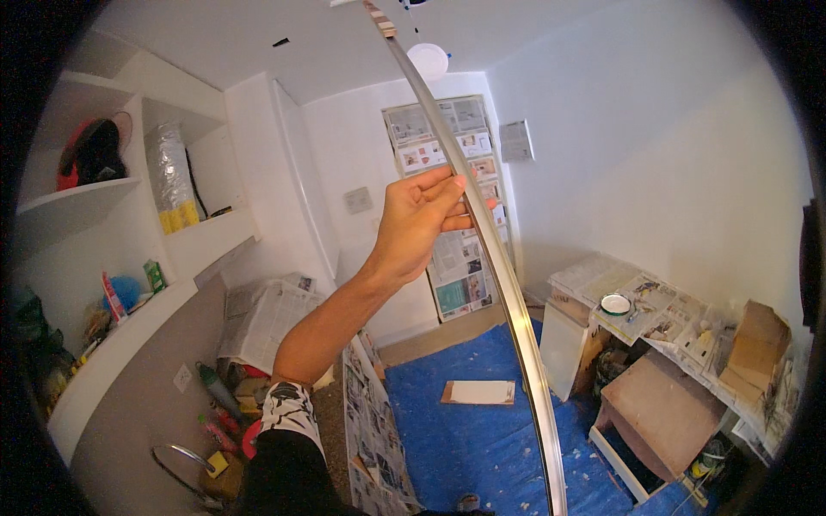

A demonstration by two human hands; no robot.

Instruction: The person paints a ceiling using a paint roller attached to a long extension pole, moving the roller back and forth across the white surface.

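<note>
My left hand [434, 202] holds a long, slightly curved-looking metal pole [517, 310] between thumb and fingers, roughly mid-frame. The pole runs from the lower edge up toward the ceiling, where its top end carries a striped, tan piece [381, 21]. Beside that end, a round white fixture [428, 61] hangs from the ceiling on a wire. Behind my hand is a door [460, 275] covered in newspaper. My right hand is not in view.
White shelves [77, 202] with assorted items line the left, above a counter with bottles [219, 396] and a tap [181, 451]. A blue sheet [430, 439] with a white board [477, 392] covers the floor. Right, newspaper-covered furniture [594, 277] holds an open can [616, 303] and cardboard [753, 353].
</note>
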